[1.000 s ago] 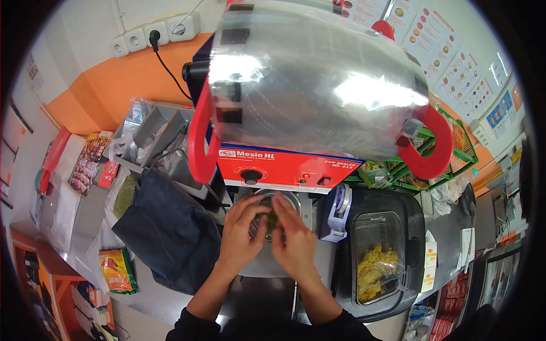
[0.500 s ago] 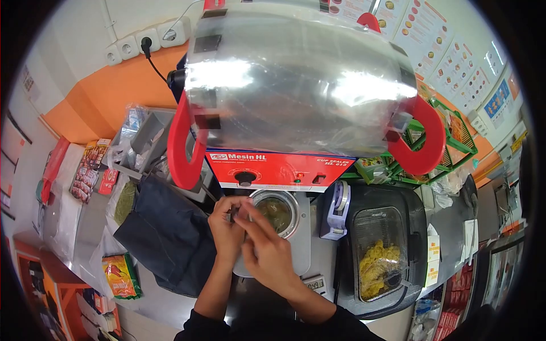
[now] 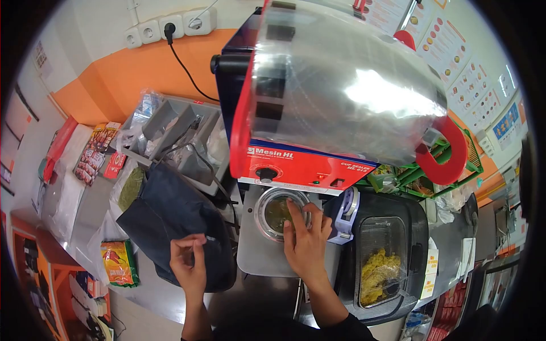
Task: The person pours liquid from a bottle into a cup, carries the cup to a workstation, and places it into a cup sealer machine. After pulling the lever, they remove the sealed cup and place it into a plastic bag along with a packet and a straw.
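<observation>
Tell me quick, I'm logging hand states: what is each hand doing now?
Left hand: fingertips pinched; anything held is too small to tell.
Right hand: open, fingers resting on the cup in the sealer.

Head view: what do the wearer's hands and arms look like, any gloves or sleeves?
Both hands are bare: no gloves, and no rings or watch that can be made out. The left hand and right hand lead into bare forearms. Dark, black-looking sleeves show only at the bottom edge, pushed up toward the elbows. No markings visible on the fabric.
</observation>
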`<state>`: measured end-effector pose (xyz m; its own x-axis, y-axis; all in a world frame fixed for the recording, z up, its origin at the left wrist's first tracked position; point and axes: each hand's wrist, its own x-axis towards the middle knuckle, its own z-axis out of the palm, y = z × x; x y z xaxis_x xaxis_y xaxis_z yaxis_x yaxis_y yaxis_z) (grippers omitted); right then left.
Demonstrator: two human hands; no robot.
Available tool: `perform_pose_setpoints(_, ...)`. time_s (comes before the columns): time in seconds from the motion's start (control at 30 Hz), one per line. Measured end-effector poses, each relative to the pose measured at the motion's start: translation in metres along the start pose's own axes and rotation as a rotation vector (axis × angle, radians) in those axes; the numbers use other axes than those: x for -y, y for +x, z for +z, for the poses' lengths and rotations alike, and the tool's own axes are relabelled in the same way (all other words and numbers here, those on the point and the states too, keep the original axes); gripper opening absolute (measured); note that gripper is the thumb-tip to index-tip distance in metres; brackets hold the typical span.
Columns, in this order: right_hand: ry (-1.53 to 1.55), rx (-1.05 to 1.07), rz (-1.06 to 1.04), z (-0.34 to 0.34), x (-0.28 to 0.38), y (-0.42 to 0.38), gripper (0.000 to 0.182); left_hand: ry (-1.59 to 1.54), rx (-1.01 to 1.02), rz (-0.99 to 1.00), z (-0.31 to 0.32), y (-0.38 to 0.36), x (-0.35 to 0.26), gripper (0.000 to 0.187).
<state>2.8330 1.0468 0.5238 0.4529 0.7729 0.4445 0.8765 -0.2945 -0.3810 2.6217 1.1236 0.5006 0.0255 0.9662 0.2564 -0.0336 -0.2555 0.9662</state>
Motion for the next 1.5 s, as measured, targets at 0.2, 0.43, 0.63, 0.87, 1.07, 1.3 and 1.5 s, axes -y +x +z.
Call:
perform_pose_setpoints(0.2,-0.033,0.046,0.001,-0.003,0.005,-0.009,0.040,0.206,0.220,-0.310,-0.034,-0.039,0.021,0.011)
perform_pose_setpoints(0.43,-0.084,0.068,-0.061,-0.007,0.004,-0.014,0.040,0.475,0.732,-0.069,-0.014,-0.070,0.026,0.035)
perform_pose_setpoints(0.63,-0.005,0.091,-0.168,-0.005,-0.004,-0.017,0.037,0.200,0.814,-0.542,-0.011,-0.072,0.046,0.027)
perform_pose_setpoints(0.87,0.021,0.072,-0.162,-0.013,-0.001,-0.008,0.035,-0.987,0.426,-1.140,0.042,-0.064,0.075,0.042)
perform_pose_setpoints(1.07,0.061,0.139,-0.169,-0.021,-0.007,-0.004,0.034,-1.636,0.667,-0.976,0.079,-0.035,0.079,0.053)
perform_pose_setpoints(1.3,0.343,0.081,0.068,-0.008,-0.026,-0.007,0.113,-1.211,0.435,-0.997,0.085,-0.022,0.064,0.073)
perform_pose_setpoints(1.5,0.361,-0.037,0.070,0.008,-0.017,-0.007,0.124,-1.639,0.537,-0.928,0.092,-0.019,0.096,0.070)
